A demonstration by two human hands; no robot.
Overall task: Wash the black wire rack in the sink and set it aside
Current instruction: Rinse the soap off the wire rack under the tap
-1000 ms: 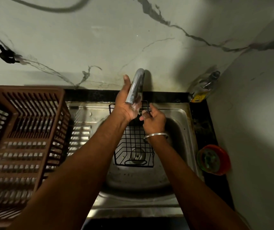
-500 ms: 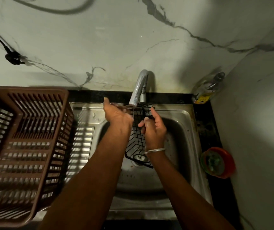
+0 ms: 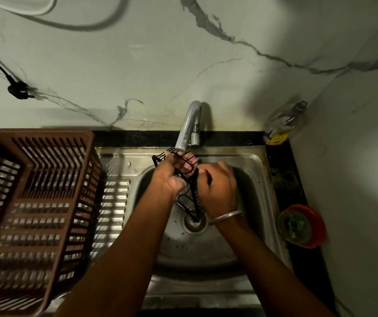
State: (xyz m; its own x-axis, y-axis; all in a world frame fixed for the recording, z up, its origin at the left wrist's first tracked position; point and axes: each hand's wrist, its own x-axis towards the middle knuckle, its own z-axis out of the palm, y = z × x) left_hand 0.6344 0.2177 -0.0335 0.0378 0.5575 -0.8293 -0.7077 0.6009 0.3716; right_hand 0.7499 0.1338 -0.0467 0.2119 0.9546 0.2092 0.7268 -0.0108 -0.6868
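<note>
Head view: our left hand [image 3: 168, 177], right hand [image 3: 217, 191], fingers curled round black wire rack [image 3: 196, 200], tap [image 3: 186, 131] just above fingertips.

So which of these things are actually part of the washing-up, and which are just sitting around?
Part of the job: wire rack, held by the left hand and right hand; tap; sink.
Just lying about: brown basket, bottle in the corner, red tub, cable on the wall.
</note>
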